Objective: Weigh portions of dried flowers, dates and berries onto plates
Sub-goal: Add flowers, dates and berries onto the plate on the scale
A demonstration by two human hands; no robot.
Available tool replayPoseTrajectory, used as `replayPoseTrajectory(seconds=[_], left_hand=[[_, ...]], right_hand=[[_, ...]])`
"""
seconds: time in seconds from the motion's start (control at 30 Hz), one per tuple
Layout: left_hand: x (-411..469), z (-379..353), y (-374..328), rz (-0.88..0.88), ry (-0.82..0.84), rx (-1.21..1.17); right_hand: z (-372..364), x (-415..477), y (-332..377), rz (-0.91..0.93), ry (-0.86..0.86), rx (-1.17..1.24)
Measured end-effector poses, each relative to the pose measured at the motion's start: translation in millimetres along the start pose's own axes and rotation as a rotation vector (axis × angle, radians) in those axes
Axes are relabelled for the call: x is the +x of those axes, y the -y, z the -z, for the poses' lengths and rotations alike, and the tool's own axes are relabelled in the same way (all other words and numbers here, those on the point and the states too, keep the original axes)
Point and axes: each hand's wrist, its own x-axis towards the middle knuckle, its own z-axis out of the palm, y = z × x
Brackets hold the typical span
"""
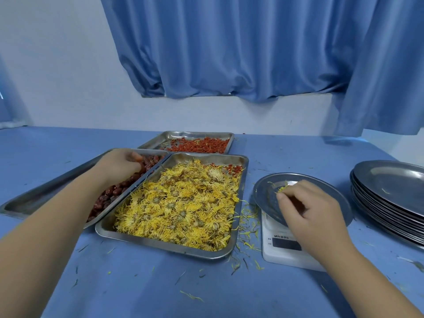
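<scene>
A steel tray (160,243) of yellow dried flowers (183,203) lies in the middle. Left of it is a tray (46,191) of dark red dates (114,191), and behind stands a tray (160,138) of orange-red berries (199,144). My left hand (119,164) reaches into the date tray with fingers curled over dates. A round metal plate (263,191) rests on a white scale (282,251) at the right. My right hand (307,203) hovers over that plate, fingers pinched on a few yellow flower petals.
A stack of several metal plates (390,198) sits at the far right. Loose petals and stems litter the blue tablecloth (160,290) around the flower tray and scale. A blue curtain (229,53) hangs behind the table.
</scene>
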Motion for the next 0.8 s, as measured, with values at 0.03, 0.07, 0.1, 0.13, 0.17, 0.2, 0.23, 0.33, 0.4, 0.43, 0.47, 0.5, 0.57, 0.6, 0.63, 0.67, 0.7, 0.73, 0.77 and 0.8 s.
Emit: replayPoseTrajectory(seconds=[0.03, 0.07, 0.1, 0.13, 0.17, 0.2, 0.23, 0.33, 0.4, 0.43, 0.47, 0.5, 0.57, 0.6, 0.63, 0.67, 0.7, 0.73, 0.77, 0.8], left_hand=[[-6, -2, -14, -0.045, 0.018, -0.026], [-12, -5, -29, -0.077, 0.044, -0.068], [-17, -9, -44, -0.101, 0.074, -0.124], [-22, -14, -59, -0.122, 0.108, -0.178], [-28, -19, -75, -0.152, 0.144, -0.216], [-33, -26, -92, -0.201, 0.177, -0.223], [-38, -33, -108, -0.258, 0.201, -0.219], [-60, -63, -156, -0.393, 0.274, -0.234], [-73, -86, -181, -0.465, 0.337, -0.23], [-79, -97, -191, -0.499, 0.368, -0.215], [-84, -107, -200, -0.532, 0.401, -0.203], [-88, -116, -207, -0.559, 0.427, -0.194], [-93, -128, -219, -0.593, 0.453, -0.183], [-95, -132, -223, -0.602, 0.461, -0.188], [-96, -136, -225, -0.61, 0.471, -0.193], [-96, -139, -227, -0.619, 0.483, -0.189], [-95, -141, -229, -0.627, 0.495, -0.177], [-94, -144, -229, -0.633, 0.503, -0.161], [-93, -146, -229, -0.635, 0.504, -0.148], [-91, -147, -229, -0.634, 0.501, -0.145]], right_hand=[[2, 1, -1, -0.039, -0.026, 0.032], [4, 2, -3, -0.082, -0.053, 0.069], [6, 3, -4, -0.13, -0.079, 0.109], [8, 4, -6, -0.183, -0.101, 0.152], [10, 5, -7, -0.236, -0.123, 0.195], [12, 6, -9, -0.283, -0.15, 0.232], [14, 7, -10, -0.323, -0.18, 0.258], [22, 10, -15, -0.391, -0.252, 0.291], [26, 12, -18, -0.424, -0.291, 0.322], [28, 12, -19, -0.44, -0.305, 0.34], [29, 13, -21, -0.452, -0.314, 0.356], [30, 13, -21, -0.458, -0.32, 0.371], [30, 14, -22, -0.462, -0.328, 0.391], [29, 14, -23, -0.458, -0.33, 0.394], [29, 14, -23, -0.451, -0.329, 0.391], [28, 14, -23, -0.438, -0.324, 0.382], [26, 14, -24, -0.421, -0.315, 0.369], [25, 14, -25, -0.403, -0.307, 0.352], [24, 14, -25, -0.384, -0.301, 0.333], [24, 14, -25, -0.367, -0.297, 0.313]])
